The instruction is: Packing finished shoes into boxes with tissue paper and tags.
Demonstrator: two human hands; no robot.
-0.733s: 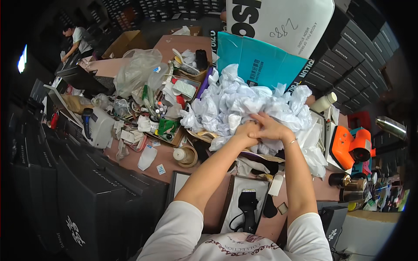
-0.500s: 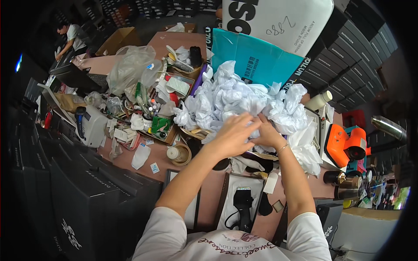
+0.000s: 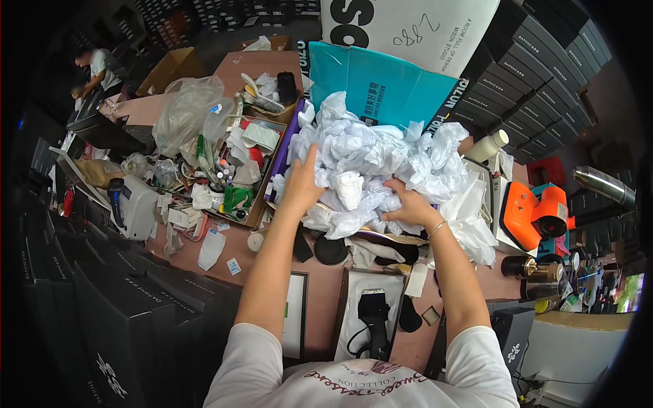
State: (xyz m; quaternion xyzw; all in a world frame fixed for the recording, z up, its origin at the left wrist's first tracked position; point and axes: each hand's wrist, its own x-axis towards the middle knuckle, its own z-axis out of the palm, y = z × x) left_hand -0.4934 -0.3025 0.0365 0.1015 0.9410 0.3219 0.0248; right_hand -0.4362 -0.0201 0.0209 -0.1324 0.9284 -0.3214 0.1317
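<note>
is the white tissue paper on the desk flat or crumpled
Crumpled. The white tissue paper sits as a heaped pile of creased wads, with the left hand and right hand pressed into it.

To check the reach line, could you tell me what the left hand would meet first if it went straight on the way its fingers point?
Most likely more of the crumpled white tissue paper that the left hand already rests on; depth is unclear.

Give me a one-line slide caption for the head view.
Both hands, left hand and right hand, press into a heap of crumpled white tissue paper on a cluttered worktable.
</note>
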